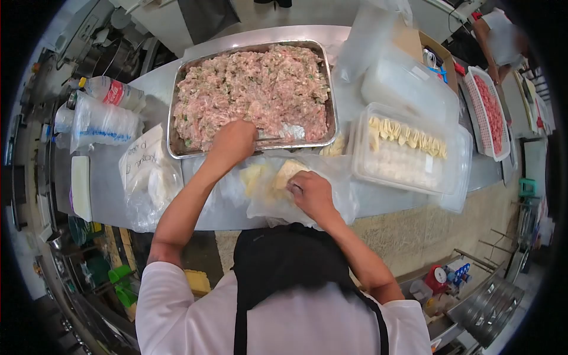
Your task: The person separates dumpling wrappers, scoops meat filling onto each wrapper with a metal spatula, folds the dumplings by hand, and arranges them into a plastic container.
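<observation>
My left hand (235, 141) is closed at the near rim of a metal tray (171, 127) heaped with minced meat filling (254, 89). From its fist a metal spatula (291, 131) reaches right, its blade against the filling; the handle is mostly covered by my fingers. Below the tray, my right hand (310, 192) pinches a pale dough wrapper (289, 173) by its edge. More yellowish wrappers (254, 177) lie beside it, blurred, on a clear plastic bag (340, 201) at the table's front edge.
At right, a plastic container (402, 183) holds a row of folded dumplings (408, 138); a lid (408, 83) lies behind. Farther right are a basket of raw meat (489, 112) and another person (503, 38). At left stand a bottle (115, 93), bagged cups (103, 124) and a marked plastic bag (151, 171).
</observation>
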The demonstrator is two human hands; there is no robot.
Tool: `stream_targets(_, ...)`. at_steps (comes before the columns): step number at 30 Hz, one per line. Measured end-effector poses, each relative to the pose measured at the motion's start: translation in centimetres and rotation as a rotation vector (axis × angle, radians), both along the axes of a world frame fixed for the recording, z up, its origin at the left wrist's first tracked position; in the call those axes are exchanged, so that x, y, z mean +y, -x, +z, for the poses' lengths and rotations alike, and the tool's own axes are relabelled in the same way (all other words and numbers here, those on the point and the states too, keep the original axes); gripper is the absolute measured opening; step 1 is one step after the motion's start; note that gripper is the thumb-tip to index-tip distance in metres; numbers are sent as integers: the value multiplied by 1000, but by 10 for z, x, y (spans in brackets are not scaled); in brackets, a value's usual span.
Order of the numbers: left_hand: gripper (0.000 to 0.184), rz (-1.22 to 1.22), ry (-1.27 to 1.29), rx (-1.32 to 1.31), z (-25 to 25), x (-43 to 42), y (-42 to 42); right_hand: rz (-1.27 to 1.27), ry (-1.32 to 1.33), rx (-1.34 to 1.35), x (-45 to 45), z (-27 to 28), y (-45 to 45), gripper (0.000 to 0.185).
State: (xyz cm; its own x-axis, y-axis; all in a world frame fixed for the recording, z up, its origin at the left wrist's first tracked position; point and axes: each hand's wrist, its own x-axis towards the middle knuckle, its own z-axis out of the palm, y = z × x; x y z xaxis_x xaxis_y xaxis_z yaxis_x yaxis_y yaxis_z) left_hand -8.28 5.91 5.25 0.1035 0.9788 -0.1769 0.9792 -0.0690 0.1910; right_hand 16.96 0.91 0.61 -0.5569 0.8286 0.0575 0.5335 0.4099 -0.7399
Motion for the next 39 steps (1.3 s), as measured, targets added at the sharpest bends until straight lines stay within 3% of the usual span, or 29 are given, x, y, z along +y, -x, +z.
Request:
stream_targets(3,15,101,-38,-139,18,5,3,13,200,84,8,2,-9,5)
stream_targets(7,18,101,-103,-173,-9,10,5,-20,336,272,16,10,-23,11)
stream_targets(11,22,-122,-6,-291,-22,8,12,-162,503,464,20,15,-51,20)
stream_targets(13,22,-155,25,-359,-13,9,20,-287,910,904,19,19,-59,28)
stream_targets(14,21,17,226,-580,-8,9,27,-359,1076,1153,16,22,-60,35)
stream_targets(15,21,191,430,-796,-2,10,31,-354,1074,1153,19,29,-61,35)
stream_targets(17,19,190,362,-886,3,5,40,-276,1376,1449,21,36,-67,38)
stream_targets(19,18,183,301,-980,3,6,39,-285,1359,1473,18,17,-70,44)
stream_targets(21,17,185,196,-809,3,9,39,-281,1350,1483,17,10,-71,49)
stream_targets(22,17,189,190,-808,-5,12,40,-291,1238,1361,16,13,-66,47)
stream_targets(24,20,-78,-14,-507,-28,21,37,-293,1127,1240,15,14,-59,45)
stream_targets(28,20,-211,56,-328,-31,29,18,-361,1076,1187,15,10,-59,41)
stream_targets(30,19,-159,133,-606,-19,28,19,-400,1064,1202,15,8,-61,40)
stream_targets(31,19,-170,129,-605,-10,25,20,-444,1058,1233,14,8,-60,41)
stream_targets(34,23,68,392,-962,20,9,24,-501,1047,1322,18,20,-50,43)
stream_targets(37,23,218,411,-1080,53,-16,11,-472,1108,1476,27,18,-32,46)
stream_targets(39,23,143,292,-1116,40,-31,0,-423,1163,1582,35,12,-20,48)
